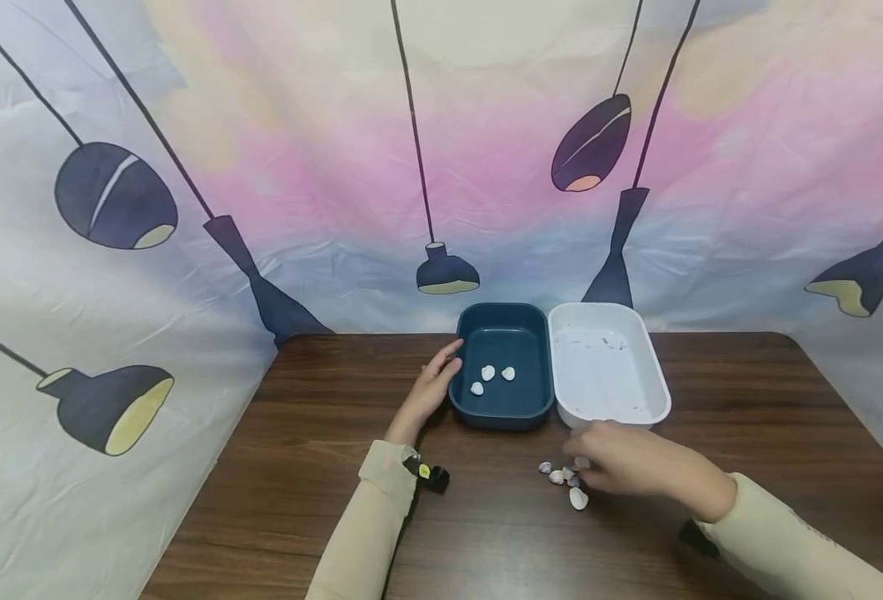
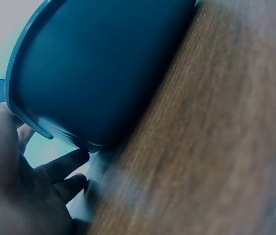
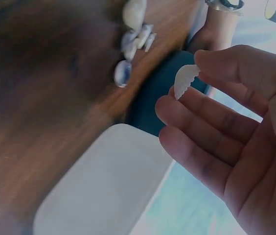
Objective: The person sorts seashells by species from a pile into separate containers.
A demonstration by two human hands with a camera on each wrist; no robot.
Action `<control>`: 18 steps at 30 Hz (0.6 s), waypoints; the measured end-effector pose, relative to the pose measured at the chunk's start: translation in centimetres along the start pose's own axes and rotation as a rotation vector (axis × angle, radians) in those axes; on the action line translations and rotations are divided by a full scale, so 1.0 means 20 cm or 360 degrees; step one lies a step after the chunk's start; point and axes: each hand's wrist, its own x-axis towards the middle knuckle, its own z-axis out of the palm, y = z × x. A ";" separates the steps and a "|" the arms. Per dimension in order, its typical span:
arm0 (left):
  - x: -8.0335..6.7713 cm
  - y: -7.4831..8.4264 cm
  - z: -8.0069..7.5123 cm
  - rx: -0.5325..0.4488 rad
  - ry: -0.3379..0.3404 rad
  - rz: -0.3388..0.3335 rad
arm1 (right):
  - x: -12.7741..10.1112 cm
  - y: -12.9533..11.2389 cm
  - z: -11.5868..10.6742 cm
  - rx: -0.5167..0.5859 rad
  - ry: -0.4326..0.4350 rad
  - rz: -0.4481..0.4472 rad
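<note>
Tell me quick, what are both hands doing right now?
Left hand: open, straight fingers resting against the side of the dark blue bin.
Right hand: pinching a small white seashell between thumb and fingertips.

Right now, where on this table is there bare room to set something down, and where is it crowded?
Bare wood lies left of the left hand and right of the white tray, out to the table edges. It is crowded at the middle: the blue tray and white tray touch, and loose shells lie in front of them by the right hand.
</note>
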 end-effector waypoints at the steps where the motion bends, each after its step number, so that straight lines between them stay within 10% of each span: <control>1: -0.01 0.02 0.00 0.0003 -0.0010 -0.0004 | 0.01 -0.01 -0.01 0.0008 -0.0007 -0.0003; 7: -0.08 0.16 -0.02 0.0024 -0.0047 0.0013 | 0.07 -0.03 -0.04 0.0015 -0.0025 -0.0030; 18: -0.09 0.16 -0.01 0.0019 -0.0021 0.0011 | 0.18 -0.07 -0.11 0.0006 -0.0097 -0.0048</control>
